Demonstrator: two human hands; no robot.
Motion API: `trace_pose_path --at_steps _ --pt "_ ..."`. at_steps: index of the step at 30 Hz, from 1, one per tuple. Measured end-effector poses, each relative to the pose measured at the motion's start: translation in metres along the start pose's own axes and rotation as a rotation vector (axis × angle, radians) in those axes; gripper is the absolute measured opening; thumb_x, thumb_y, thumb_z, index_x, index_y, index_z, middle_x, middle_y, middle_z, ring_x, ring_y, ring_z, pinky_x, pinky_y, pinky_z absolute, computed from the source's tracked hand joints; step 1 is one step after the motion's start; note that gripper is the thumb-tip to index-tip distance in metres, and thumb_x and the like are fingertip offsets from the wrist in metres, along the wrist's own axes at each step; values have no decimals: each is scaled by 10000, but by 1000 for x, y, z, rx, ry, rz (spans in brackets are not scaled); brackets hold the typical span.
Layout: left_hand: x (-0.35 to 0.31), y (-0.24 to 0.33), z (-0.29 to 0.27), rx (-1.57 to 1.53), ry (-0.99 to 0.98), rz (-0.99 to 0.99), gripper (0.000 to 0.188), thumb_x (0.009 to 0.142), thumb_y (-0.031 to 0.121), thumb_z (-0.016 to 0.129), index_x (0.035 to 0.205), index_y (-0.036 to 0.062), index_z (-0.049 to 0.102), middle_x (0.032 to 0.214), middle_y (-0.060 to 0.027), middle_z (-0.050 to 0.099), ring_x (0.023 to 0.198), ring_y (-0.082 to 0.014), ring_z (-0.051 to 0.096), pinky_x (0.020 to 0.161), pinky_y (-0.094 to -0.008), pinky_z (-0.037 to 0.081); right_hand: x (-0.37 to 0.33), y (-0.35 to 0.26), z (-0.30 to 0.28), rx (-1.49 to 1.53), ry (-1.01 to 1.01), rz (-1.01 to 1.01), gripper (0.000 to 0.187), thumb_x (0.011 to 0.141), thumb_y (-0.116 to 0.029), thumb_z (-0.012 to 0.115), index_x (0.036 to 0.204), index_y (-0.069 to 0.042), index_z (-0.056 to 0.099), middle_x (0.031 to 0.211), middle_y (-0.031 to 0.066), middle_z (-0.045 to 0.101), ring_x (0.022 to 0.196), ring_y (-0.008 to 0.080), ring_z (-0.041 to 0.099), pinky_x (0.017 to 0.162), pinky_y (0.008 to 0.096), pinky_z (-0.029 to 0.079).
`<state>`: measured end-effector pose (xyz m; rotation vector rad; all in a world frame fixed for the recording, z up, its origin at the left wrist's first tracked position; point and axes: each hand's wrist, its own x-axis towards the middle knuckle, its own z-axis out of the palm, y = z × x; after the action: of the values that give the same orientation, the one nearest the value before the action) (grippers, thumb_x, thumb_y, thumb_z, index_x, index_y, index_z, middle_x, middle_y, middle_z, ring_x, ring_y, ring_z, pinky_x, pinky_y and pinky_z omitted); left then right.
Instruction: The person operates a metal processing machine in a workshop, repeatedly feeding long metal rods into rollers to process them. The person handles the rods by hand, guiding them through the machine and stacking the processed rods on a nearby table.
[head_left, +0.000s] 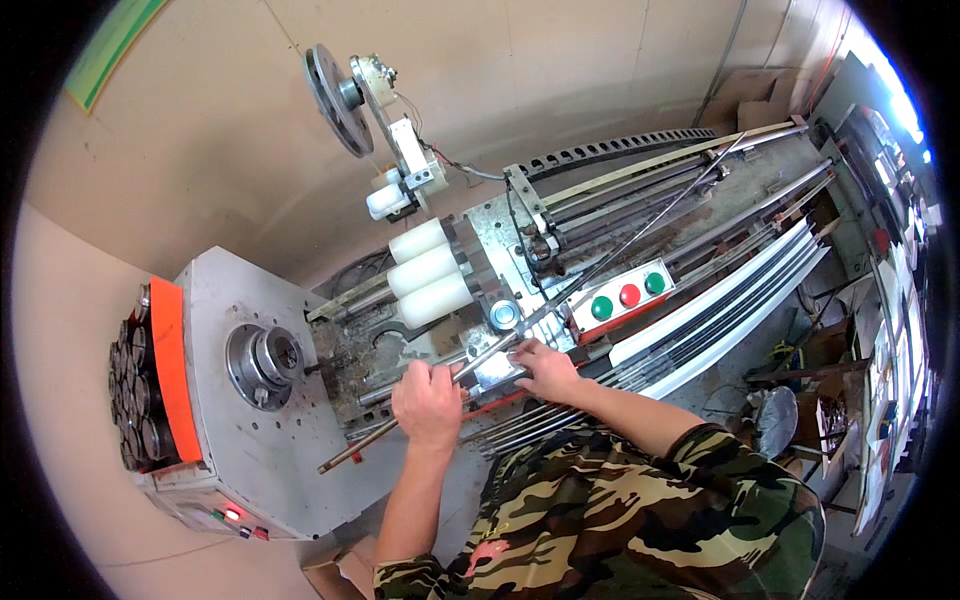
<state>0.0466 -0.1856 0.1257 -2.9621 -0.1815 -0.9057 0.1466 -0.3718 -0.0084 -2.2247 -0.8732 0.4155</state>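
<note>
The rod (420,413) lies slantwise across the machine bed, its long axis running from lower left, near end free, up toward the rollers (430,270) at upper right. Our left hand (428,404) is clenched around it mid-length; our right hand (547,371) rests on it further up, fingers seemingly pressing rather than gripping. We judge the rod could slip and foul the chuck (265,362) if our grip loosens, or pinch fingers against the bed.

A grey machine head (250,400) with an orange band (168,370) stands at left, three white rollers (430,270) behind it; a panel of green and red buttons (625,295) sits near long white rails (740,290)
</note>
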Motion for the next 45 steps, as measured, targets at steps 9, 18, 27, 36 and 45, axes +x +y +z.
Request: trace_pose_path --at_steps 9,18,27,36,45 --pt "-17 14 -2 -15 22 2 160 792 189 765 762 134 618 760 -47 484 674 -259 552 579 -409 411 18 28 -129 1969 544 235 413 1030 -408 566 1207 -35 551 1127 166 660 1077 320 647 1003 497 512" --pt "0 30 -22 -868 -697 -354 350 902 234 754 1186 37 702 988 -114 736 830 -196 703 742 -318 542 -29 17 -169 1856 776 156 175 1018 -176 621 908 -130 493 738 -23 454 665 126 443 705 364 459" --pt "26 109 20 -1199 -1047 -528 196 987 161 663 1084 -6 694 900 -50 715 749 -107 672 669 -258 526 -97 55 -214 1816 882 166 133 1042 -190 569 999 -66 543 787 -6 474 716 143 466 747 355 451" --pt "21 158 21 -1197 -959 -591 181 1028 167 602 1019 -8 649 917 -44 704 759 -102 691 633 -232 495 -126 93 -215 1810 966 311 190 1041 -191 574 895 -95 499 779 -1 459 720 147 448 746 356 430" --pt "3 155 40 -1337 -1022 -613 178 1050 157 567 1042 -2 646 1027 -64 726 899 -100 649 792 -252 516 -137 99 -207 1808 974 361 93 1016 -110 592 1029 -94 501 868 15 526 805 161 519 790 382 476"
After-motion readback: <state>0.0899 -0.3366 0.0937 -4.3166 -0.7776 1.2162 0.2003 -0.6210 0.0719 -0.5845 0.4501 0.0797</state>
